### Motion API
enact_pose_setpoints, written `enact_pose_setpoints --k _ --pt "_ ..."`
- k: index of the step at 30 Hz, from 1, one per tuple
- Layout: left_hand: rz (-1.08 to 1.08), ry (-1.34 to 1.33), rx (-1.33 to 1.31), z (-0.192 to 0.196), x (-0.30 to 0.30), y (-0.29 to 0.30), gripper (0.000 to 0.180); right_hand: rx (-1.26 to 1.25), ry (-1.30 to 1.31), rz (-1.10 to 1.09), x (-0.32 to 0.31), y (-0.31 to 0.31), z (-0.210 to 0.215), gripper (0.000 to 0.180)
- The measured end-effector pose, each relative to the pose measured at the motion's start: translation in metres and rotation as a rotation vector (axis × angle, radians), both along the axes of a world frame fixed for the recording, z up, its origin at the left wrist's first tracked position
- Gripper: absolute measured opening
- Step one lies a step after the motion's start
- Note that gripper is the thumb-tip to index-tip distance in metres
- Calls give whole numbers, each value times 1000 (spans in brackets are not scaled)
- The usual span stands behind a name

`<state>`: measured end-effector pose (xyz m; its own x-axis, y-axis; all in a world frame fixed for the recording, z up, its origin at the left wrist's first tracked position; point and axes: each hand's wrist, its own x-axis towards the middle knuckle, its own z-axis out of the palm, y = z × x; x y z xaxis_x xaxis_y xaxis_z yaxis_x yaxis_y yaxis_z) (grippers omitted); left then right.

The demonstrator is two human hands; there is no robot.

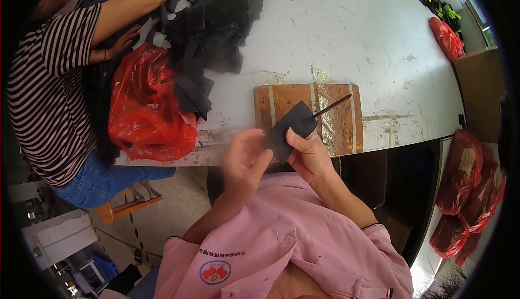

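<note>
My right hand (pixel 310 155) is closed on a dark fabric piece (pixel 292 128), thumb on top, above the front edge of the table. The piece is black, flat and roughly rectangular, perhaps in layers. From beyond its right edge sticks out a thin dark pointed rod (pixel 333 105); its other end is hidden, so whether I hold it too is unclear. Blurred by motion, my left hand (pixel 245 155) is at the fabric's left edge, thumb and fingers apart. Contact with the fabric is hard to make out. Beneath lies a brown board (pixel 265 95) with strips of tape.
A red plastic bag (pixel 146 109) and a heap of black fabric pieces (pixel 216 25) cover the table's left part. Beside them a person in a striped shirt (pixel 59 71) reaches across. On the right are a cardboard box (pixel 479 90) and several red bags (pixel 460 174).
</note>
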<state>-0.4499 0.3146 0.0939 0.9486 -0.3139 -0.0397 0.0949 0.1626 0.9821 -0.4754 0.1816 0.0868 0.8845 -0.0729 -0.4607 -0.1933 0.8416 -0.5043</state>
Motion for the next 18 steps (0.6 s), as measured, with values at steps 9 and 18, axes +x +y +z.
enact_pose_setpoints --k 9,18 --pt "-145 570 -328 -13 10 7 20 0 -48 -34 0 3 -11 20" --pt "-86 467 -169 -15 10 3 10 -86 -60 23 -2 6 -13 20"
